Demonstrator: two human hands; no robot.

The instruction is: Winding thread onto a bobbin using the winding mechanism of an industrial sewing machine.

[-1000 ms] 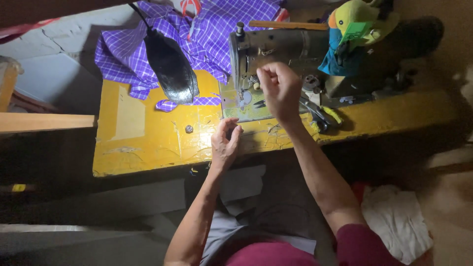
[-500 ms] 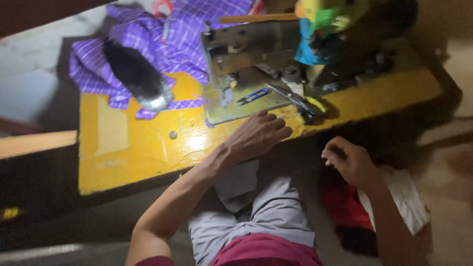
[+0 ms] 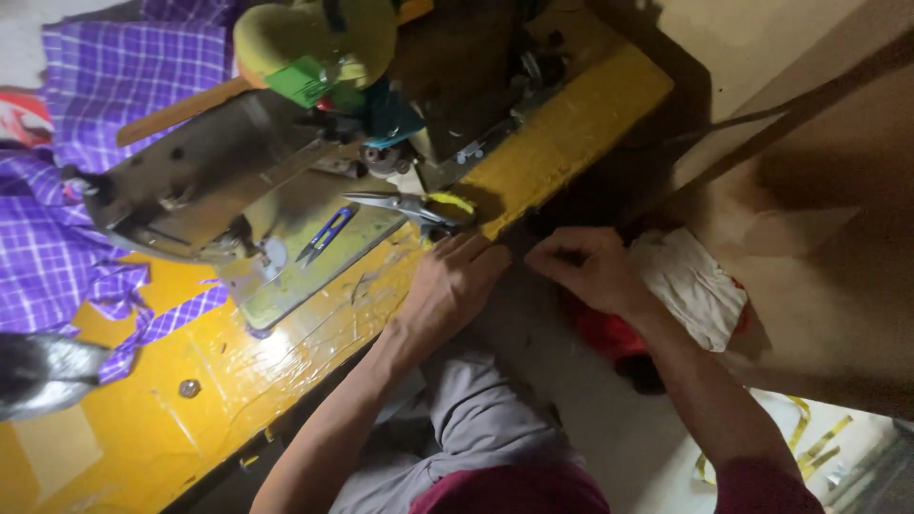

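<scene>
My left hand [image 3: 447, 286] rests palm down on the front edge of the yellow sewing table [image 3: 238, 366], fingers close together, just below a pair of scissors with yellow handles [image 3: 419, 207]. My right hand [image 3: 586, 268] is off the table's front edge, fingers curled; what it pinches is too dark to tell. A grey sewing machine [image 3: 205, 186] stands on the table, with blue thread snips [image 3: 326, 233] on its base plate. Purple checked cloth [image 3: 67, 181] lies at the left.
A white and red cloth bundle [image 3: 690, 290] lies on the floor by my right hand. A yellow-green object [image 3: 314, 43] sits on top of the machine. A dark shiny item [image 3: 43, 371] sits at the left edge, a small round metal piece [image 3: 189, 387] on the table.
The view swung right and closer. My right hand came up from beside my lap to the table's front edge next to my left hand, which stayed on the edge.
</scene>
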